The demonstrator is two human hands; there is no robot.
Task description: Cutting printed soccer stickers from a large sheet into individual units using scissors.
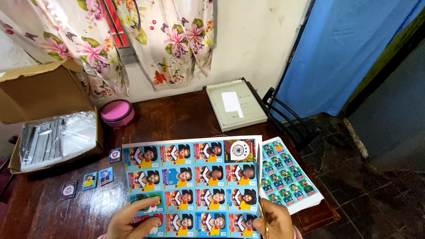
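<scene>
Gripping one sticker sheet [192, 186] over the table [177, 119], the left hand [133, 221] pinches its lower corner while the right hand [276, 221] closes on scissors [261, 194] at its right edge. Beyond: four loose cards [95, 179], one stack of sheets [287, 175], one pink tub [116, 112], one paper trimmer [236, 104].

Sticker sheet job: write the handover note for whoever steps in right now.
Left hand grips the sticker sheet at its lower left corner.
Right hand holds scissors, blades running up the sheet's right margin.
Done: four loose cut stickers lie on the wooden table, left of the sheet.
Left: the held sheet is otherwise whole; a stack of uncut sheets lies at the right. A paper trimmer lies behind, a cardboard box at the far left.
</scene>
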